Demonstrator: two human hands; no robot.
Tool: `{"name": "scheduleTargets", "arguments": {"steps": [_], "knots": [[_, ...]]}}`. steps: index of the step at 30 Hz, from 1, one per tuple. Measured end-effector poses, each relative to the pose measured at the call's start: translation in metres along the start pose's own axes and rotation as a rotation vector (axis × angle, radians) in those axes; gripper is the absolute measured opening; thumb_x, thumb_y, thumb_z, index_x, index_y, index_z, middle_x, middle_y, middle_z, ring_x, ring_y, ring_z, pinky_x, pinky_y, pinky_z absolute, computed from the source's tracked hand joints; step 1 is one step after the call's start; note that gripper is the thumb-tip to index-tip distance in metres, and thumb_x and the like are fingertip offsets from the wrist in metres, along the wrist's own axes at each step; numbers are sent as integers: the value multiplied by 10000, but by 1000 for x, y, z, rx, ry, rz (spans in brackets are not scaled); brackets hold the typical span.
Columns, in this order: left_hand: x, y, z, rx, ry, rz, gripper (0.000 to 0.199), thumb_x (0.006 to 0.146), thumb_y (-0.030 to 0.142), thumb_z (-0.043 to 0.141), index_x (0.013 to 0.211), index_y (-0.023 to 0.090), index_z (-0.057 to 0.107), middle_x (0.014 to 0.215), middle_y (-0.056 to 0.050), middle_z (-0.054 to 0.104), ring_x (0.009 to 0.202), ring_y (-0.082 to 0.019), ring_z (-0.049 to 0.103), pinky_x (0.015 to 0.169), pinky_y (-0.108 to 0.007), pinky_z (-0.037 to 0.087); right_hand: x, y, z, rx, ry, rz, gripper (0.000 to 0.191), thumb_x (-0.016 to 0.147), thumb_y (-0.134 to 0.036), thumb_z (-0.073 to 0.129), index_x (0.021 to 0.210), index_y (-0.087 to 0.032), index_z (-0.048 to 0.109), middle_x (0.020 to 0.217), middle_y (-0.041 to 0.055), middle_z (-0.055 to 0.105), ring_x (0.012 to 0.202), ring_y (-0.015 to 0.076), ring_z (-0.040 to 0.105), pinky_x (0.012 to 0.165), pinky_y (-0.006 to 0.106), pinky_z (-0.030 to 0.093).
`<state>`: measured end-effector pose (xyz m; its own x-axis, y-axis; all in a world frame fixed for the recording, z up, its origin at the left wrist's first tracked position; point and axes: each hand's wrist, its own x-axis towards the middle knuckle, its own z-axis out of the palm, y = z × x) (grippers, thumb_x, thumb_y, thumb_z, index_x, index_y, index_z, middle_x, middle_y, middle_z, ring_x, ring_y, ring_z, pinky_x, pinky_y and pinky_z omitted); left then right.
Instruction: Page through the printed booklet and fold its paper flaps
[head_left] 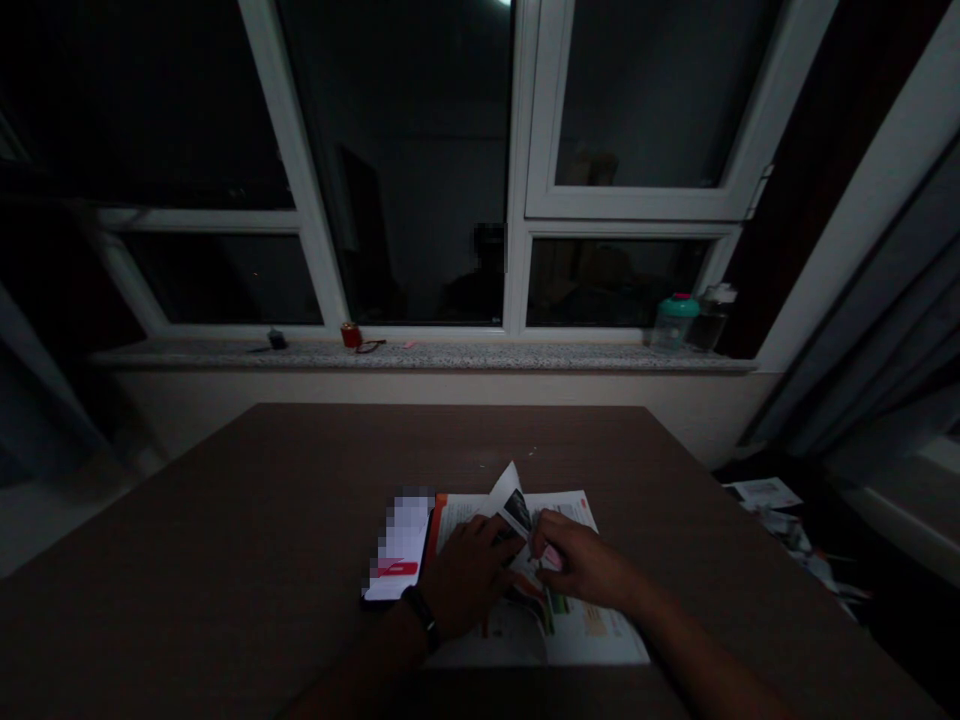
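"What's nearest?"

"A dark wristband [421,618], then an open booklet [600,630] lying on the surface [225,520], well in from its left and right edges and apart from its far edge."

"And the hands?"

"The left hand [474,565] lies palm down over the left page; whether its fingertips pinch paper, I can't tell. The right hand [566,555] is curled around a small pinkish thing [553,558], too dim to identify, beside a raised leaf [510,490]."

"How would the booklet handle?"

"Light and floppy, I'd judge, and the leaf could crease or tear easily. I'd steady it with a flat palm near the fold and pinch the leaf gently by its free corner. The pages might slide a little."

"Anything else?"

"A lit phone [397,550] just beside the booklet, on the side toward the surface's left edge. Pale scraps [532,452] lie nearer the far edge. Beyond that edge, a windowsill [465,355] carries a red jar [350,335] and, near its right end, a teal-lidded bottle [677,325]."
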<state>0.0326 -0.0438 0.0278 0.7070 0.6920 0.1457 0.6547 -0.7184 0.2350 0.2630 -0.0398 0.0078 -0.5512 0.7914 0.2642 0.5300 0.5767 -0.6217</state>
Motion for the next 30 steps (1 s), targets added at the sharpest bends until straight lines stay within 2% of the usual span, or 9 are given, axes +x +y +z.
{"name": "scheduleTargets", "arguments": {"steps": [6,11,14,19,21,25,30], "knots": [[-1,1,-2,-4,8,29,411,914,277,597,1313,295,498,1348,-50,467,1163,-282,444,969,-445,402,10,11,9,-47,104,35,209,734,-37,587,831,-218,548,887,-2,542,871,182,536,754,267,394],[-1,0,0,-6,10,14,443,892,279,640,1312,303,502,1358,-43,472,1160,-284,445,967,-448,410,15,18,11,-44,171,93,195,742,-54,600,834,-215,538,885,-1,534,841,177,539,729,264,389],[-1,-2,2,-9,13,19,443,899,283,633,1320,310,496,1353,-44,473,1160,-281,448,962,-447,414,14,17,8,-24,144,69,218,727,-61,626,853,-219,544,904,0,542,863,183,541,751,270,398],[-1,-2,2,1,5,12,448,903,282,622,1329,317,487,1310,-51,490,1175,-283,438,961,-434,410,4,3,1,18,-10,-34,312,688,-122,732,929,-233,569,976,4,568,914,198,545,783,281,410],[-1,-2,2,13,4,4,444,906,282,616,1330,317,487,1294,-54,496,1171,-286,437,958,-433,409,2,-1,0,29,-35,-44,312,698,-150,749,939,-237,571,997,7,571,929,201,544,780,279,412],[-1,-4,4,23,10,1,444,922,263,585,1346,322,468,1291,-50,490,1162,-284,434,952,-430,407,2,-2,-2,28,-26,-19,345,675,-119,767,939,-234,576,994,7,568,938,202,543,789,280,413],[0,-6,6,58,44,-49,390,945,232,531,1327,292,481,1244,-55,498,1104,-268,455,917,-415,415,5,7,-6,-44,65,68,337,673,-111,765,925,-230,575,973,8,562,938,208,541,793,289,409]]}}
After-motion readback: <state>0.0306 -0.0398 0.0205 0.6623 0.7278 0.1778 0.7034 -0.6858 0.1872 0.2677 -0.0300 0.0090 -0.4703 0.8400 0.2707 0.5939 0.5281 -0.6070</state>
